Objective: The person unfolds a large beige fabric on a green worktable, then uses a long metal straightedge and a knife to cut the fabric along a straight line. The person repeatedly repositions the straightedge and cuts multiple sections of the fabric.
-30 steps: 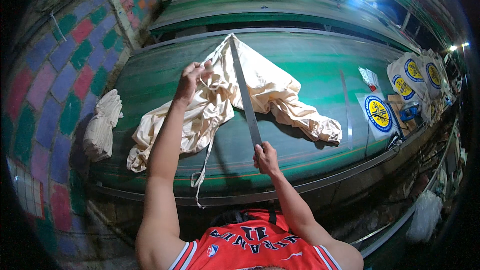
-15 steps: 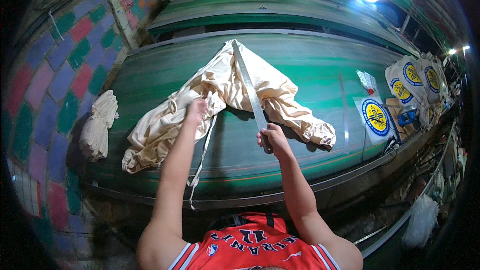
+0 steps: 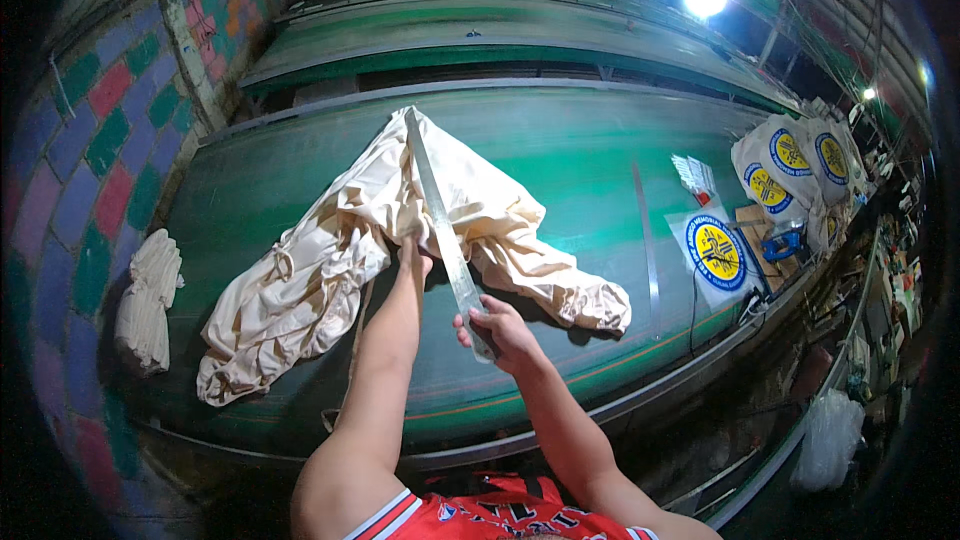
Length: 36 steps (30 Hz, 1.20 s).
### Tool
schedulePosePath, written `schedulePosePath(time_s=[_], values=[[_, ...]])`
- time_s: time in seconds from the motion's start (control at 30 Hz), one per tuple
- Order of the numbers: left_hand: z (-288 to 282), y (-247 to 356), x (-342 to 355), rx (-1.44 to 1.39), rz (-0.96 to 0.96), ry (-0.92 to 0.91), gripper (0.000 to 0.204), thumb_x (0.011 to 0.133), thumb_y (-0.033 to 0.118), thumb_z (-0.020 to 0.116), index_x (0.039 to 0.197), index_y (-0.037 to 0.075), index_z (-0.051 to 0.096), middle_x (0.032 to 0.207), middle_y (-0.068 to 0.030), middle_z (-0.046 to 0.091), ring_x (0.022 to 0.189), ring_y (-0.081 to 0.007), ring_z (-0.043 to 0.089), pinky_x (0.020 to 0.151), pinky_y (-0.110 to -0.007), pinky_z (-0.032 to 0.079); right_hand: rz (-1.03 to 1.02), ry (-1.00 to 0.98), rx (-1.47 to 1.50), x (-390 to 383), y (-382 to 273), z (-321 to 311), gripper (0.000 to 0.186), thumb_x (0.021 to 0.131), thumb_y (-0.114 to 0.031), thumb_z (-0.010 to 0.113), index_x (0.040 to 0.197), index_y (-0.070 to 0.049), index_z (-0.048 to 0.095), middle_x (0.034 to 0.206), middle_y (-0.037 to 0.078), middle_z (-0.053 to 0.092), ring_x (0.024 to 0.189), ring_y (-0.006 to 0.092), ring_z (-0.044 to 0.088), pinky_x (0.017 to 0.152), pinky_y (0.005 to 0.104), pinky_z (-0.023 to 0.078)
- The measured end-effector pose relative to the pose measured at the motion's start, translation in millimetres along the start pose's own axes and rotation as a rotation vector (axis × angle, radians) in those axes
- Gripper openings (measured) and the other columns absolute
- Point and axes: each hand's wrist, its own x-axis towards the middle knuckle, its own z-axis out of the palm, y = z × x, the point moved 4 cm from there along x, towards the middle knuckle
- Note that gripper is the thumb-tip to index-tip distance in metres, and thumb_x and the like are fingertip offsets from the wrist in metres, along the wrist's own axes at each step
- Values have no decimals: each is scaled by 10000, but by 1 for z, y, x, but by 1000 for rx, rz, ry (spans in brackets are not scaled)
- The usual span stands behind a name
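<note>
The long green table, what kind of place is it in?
Probably a fabric-printing workshop: the long green worktable bears cream cloth, and round blue-and-yellow emblems mark off-white cloth at the right.

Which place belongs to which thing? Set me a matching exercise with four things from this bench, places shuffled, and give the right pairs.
Things:
1. metal strip
2. small cloth bundle
3. sheet with the blue and yellow emblem
4. left hand

Places:
A. right of the large cream cloth
B. at the large cream cloth's near edge
C. gripped in the right hand
D. left of the large cream cloth

Pairs: 1-C, 2-D, 3-A, 4-B
</note>
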Motion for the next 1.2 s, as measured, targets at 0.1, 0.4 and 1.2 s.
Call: schedulePosePath(time_s=[0.1,0.4,1.2], values=[[38,8,1,81,-47,-353,215,933,187,618,1103,57,610,1002,-68,674,882,-215,675,772,-373,573,22,25,9,-1,-9,-5,206,1001,-54,457,1189,27,476,909,133,619,691,199,611,655,310,519],[18,32,-89,15,-5,-183,359,735,195,541,1017,-23,591,958,-159,652,850,-325,665,791,-425,576,-5,40,4,-1,-25,-29,241,988,-28,439,1214,55,456,877,141,616,628,193,580,592,297,485],[46,48,-520,1980,109,-1239,376,944,261,587,1240,31,610,1144,-204,662,1062,-370,638,920,-430,492,143,-9,-418,46,111,-112,227,966,-21,529,1185,32,508,978,149,670,788,209,652,721,361,546]])
